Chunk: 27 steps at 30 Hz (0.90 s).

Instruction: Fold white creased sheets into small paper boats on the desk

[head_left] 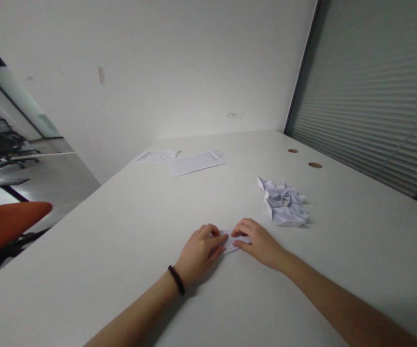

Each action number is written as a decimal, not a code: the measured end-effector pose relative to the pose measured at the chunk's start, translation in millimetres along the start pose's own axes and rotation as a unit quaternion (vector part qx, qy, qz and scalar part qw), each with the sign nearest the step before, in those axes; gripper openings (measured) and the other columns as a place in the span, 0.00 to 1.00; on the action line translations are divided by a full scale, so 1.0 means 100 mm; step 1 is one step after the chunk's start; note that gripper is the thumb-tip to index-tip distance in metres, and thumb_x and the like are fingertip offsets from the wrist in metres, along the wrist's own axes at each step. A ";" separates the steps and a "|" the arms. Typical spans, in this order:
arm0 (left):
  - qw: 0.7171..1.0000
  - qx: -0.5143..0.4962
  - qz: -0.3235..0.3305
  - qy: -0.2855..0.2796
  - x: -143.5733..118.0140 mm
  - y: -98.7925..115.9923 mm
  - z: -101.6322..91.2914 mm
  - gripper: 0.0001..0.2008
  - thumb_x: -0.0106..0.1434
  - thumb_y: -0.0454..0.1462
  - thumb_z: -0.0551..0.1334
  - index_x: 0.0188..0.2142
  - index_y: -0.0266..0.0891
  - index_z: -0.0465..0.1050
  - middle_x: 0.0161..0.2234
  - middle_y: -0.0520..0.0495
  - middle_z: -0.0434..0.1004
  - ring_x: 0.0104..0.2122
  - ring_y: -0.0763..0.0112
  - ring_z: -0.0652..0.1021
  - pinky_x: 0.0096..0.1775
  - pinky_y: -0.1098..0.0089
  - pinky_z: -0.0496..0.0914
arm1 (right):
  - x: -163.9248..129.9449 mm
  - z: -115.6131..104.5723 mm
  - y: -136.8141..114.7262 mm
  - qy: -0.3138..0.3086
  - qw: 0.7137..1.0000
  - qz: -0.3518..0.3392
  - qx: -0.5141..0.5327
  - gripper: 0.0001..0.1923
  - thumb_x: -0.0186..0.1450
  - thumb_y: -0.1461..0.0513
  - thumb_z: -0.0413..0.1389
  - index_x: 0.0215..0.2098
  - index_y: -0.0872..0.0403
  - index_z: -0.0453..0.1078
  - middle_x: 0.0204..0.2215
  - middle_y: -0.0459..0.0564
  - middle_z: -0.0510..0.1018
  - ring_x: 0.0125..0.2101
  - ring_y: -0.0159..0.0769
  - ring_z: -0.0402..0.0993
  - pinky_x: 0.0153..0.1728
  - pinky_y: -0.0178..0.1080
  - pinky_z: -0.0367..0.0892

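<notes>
A small folded piece of white paper (229, 246) lies on the white table (136, 270) between my two hands. My left hand (201, 250), with a dark band on its wrist, has curled fingers on the left part of the paper. From the other side, my right hand (261, 242) grips the right part between thumb and fingers. Both hands cover much of the sheet, so its full shape is hidden. Just beyond my right hand sits a cluster of folded white paper pieces (286, 205) with pointed tips.
Printed sheets (197, 162) lie flat towards the far end, beside more papers (158, 155) at the left edge. Two round holes (315, 165) are set in the tabletop at the right, near window blinds (370, 101). An orange chair (11, 224) stands left of the table.
</notes>
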State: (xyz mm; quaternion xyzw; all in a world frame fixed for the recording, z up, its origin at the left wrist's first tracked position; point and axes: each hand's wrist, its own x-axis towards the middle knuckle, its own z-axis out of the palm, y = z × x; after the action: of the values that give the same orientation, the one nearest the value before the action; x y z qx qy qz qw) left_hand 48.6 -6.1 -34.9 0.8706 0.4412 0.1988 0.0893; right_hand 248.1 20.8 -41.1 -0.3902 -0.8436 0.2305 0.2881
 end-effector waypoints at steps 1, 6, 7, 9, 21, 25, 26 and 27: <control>1.000 -0.004 -0.007 -0.001 0.00 -0.01 0.01 0.14 0.61 0.35 0.56 0.46 0.43 0.69 0.40 0.45 0.68 0.37 0.66 0.70 0.40 0.65 0.67 | 0.00 0.01 0.03 -0.002 1.000 0.004 0.003 0.09 0.57 0.64 0.58 0.37 0.54 0.70 0.34 0.49 0.72 0.38 0.36 0.66 0.42 0.40 0.63; 0.999 -0.020 -0.030 0.007 0.02 -0.02 0.00 0.19 0.56 0.39 0.62 0.47 0.40 0.67 0.40 0.44 0.69 0.39 0.63 0.70 0.42 0.62 0.67 | -0.01 0.01 0.07 -0.002 1.000 0.001 0.000 0.13 0.57 0.64 0.58 0.42 0.54 0.70 0.36 0.50 0.70 0.40 0.37 0.66 0.44 0.42 0.63; 0.999 -0.027 -0.028 0.011 0.02 -0.01 -0.01 0.19 0.54 0.39 0.63 0.47 0.40 0.67 0.41 0.44 0.69 0.40 0.63 0.70 0.42 0.61 0.67 | -0.01 0.01 0.06 0.001 1.000 -0.006 0.002 0.13 0.58 0.64 0.57 0.42 0.54 0.70 0.36 0.50 0.70 0.40 0.37 0.66 0.44 0.41 0.63; 0.998 -0.049 -0.020 0.027 0.02 -0.01 -0.02 0.19 0.53 0.38 0.65 0.45 0.39 0.68 0.42 0.43 0.68 0.41 0.62 0.70 0.43 0.62 0.67 | -0.01 -0.02 0.02 0.007 1.000 -0.020 0.010 0.11 0.58 0.65 0.57 0.40 0.53 0.71 0.37 0.50 0.69 0.40 0.36 0.66 0.43 0.39 0.63; 0.993 -0.108 0.044 -0.012 -0.02 0.00 -0.12 0.09 0.62 0.37 0.56 0.36 0.40 0.74 0.39 0.45 0.72 0.38 0.68 0.73 0.42 0.67 0.68 | -0.06 -0.21 -0.09 -0.071 0.995 -0.050 0.046 0.18 0.50 0.78 0.50 0.31 0.55 0.73 0.39 0.50 0.70 0.39 0.33 0.68 0.40 0.36 0.65; 0.997 -0.073 0.017 -0.004 -0.01 0.03 -0.08 0.07 0.60 0.35 0.57 0.30 0.40 0.75 0.38 0.47 0.73 0.36 0.69 0.73 0.39 0.69 0.68 | -0.07 -0.23 -0.09 -0.099 0.993 -0.010 0.065 0.14 0.52 0.75 0.51 0.28 0.55 0.75 0.40 0.52 0.69 0.39 0.33 0.69 0.38 0.35 0.67; 0.998 -0.057 0.011 0.001 -0.01 0.04 -0.06 0.05 0.58 0.34 0.59 0.29 0.40 0.74 0.37 0.47 0.73 0.36 0.69 0.73 0.38 0.68 0.68 | -0.08 -0.22 -0.09 -0.101 0.993 -0.002 0.067 0.13 0.52 0.74 0.53 0.27 0.55 0.75 0.41 0.52 0.68 0.39 0.34 0.69 0.38 0.35 0.67; 0.999 -0.041 0.006 0.004 -0.01 0.06 -0.05 0.03 0.57 0.34 0.60 0.29 0.40 0.73 0.37 0.47 0.72 0.36 0.68 0.72 0.38 0.68 0.68 | -0.09 -0.21 -0.09 -0.102 0.992 0.005 0.071 0.12 0.52 0.74 0.53 0.28 0.55 0.75 0.42 0.52 0.67 0.39 0.34 0.69 0.38 0.36 0.67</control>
State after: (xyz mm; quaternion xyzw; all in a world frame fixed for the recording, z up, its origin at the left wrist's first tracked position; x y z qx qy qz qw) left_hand 50.2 -10.9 -28.8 0.8681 0.4276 0.2207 0.1220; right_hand 262.1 12.2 -22.7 -0.3469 -0.8482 0.3302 0.2263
